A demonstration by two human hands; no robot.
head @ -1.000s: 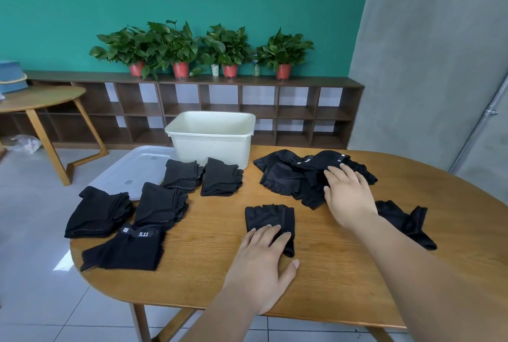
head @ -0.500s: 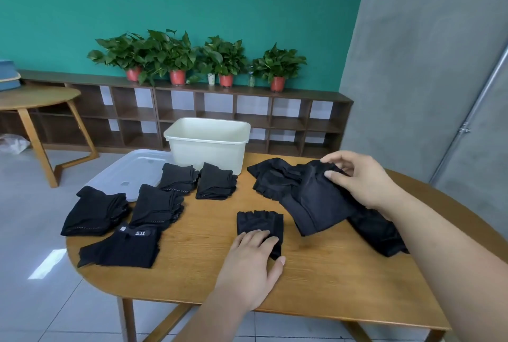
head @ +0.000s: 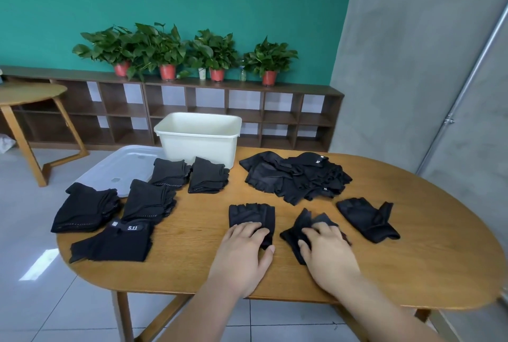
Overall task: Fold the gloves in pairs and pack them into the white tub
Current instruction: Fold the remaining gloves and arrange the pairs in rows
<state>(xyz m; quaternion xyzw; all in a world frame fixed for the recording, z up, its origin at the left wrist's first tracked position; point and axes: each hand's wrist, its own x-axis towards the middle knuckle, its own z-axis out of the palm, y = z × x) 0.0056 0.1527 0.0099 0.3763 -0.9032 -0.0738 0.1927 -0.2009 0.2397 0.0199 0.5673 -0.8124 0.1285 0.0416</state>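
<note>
My left hand (head: 243,252) lies flat on a black fingerless glove (head: 251,215) near the table's front. My right hand (head: 327,253) grips a second, crumpled black glove (head: 298,227) just to its right on the tabletop. Another loose glove (head: 367,218) lies further right. A heap of unsorted black gloves (head: 295,175) sits behind them. Several folded pairs (head: 148,200) lie on the left half of the table. The white tub (head: 198,139) stands at the table's far edge; its inside is not visible.
A translucent lid (head: 123,165) lies left of the tub, partly under folded gloves. The wooden oval table (head: 412,245) has bare wood at the right. Behind are a low shelf (head: 220,110) with potted plants (head: 167,47) and a small side table (head: 27,94).
My right hand pulled a glove out of the heap and brought it down to the table beside the glove under my left hand. My left hand stayed put.
</note>
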